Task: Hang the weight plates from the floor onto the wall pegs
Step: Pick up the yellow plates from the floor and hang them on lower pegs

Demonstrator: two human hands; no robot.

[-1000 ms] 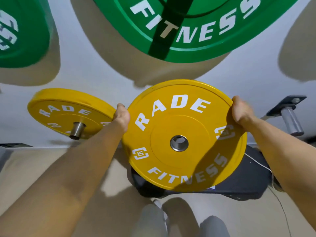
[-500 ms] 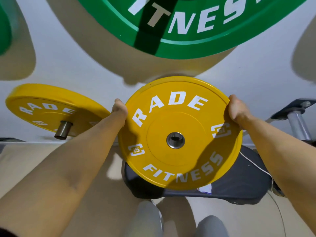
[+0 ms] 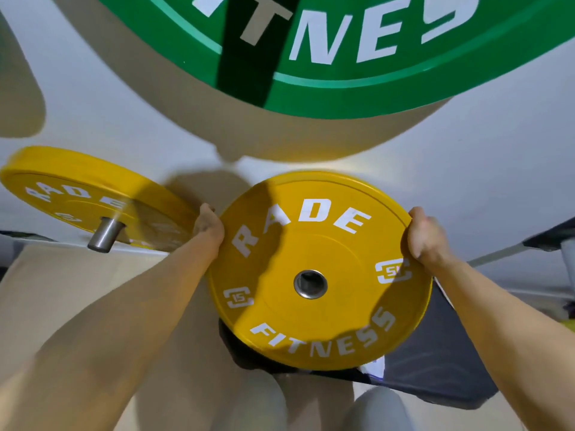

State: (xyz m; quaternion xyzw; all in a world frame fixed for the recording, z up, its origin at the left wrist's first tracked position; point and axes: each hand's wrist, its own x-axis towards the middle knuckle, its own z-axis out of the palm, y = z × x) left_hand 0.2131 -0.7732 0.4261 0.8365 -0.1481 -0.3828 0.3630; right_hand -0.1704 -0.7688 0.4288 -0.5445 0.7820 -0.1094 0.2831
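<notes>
i hold the yellow plate [image 3: 314, 269] by its rim, left hand [image 3: 209, 227] and right hand [image 3: 423, 236] clamped tight, now raised nearer the wall under the green plate [image 3: 326, 51]; its peg is still unseen.

Two yellow plates: held plate [image 3: 320, 272] at centre, hung plate [image 3: 77, 194] at nine o'clock. One green plate [image 3: 311, 42] at twelve. One loaded peg [image 3: 104, 233]. Two hands: left hand [image 3: 208, 225], right hand [image 3: 424, 236].
</notes>
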